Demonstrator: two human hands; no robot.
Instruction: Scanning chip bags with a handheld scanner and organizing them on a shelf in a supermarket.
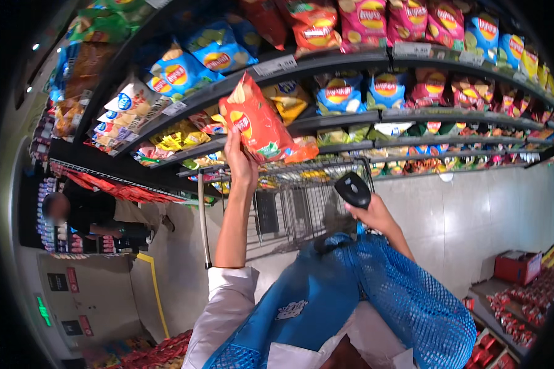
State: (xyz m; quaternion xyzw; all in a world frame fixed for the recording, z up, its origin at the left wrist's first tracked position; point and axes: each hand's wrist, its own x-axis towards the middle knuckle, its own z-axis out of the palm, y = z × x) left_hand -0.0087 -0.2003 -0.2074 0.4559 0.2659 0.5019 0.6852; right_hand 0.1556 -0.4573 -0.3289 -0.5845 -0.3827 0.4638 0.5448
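Observation:
My left hand (241, 159) is raised before the shelves and grips the lower left side of a red bag of Lay's potato chips (258, 122). The bag leans, its printed front towards me. Lower and to the right, my right hand (374, 213) is closed around the handle of a black handheld barcode scanner (352, 190). Under both hands stands a wire shopping cart (300, 210), partly hidden by a blue mesh vest. A small orange packet (303, 149) shows just beyond the bag's lower right edge; whether they touch I cannot tell.
Tiered black shelves (341, 55) hold many chip bags and price tags. At the left, a person in dark clothing (92, 207) is near another shelf. A red box (517, 267) and red packaged goods (517, 304) are at the lower right. Yellow tape (157, 295) marks the floor.

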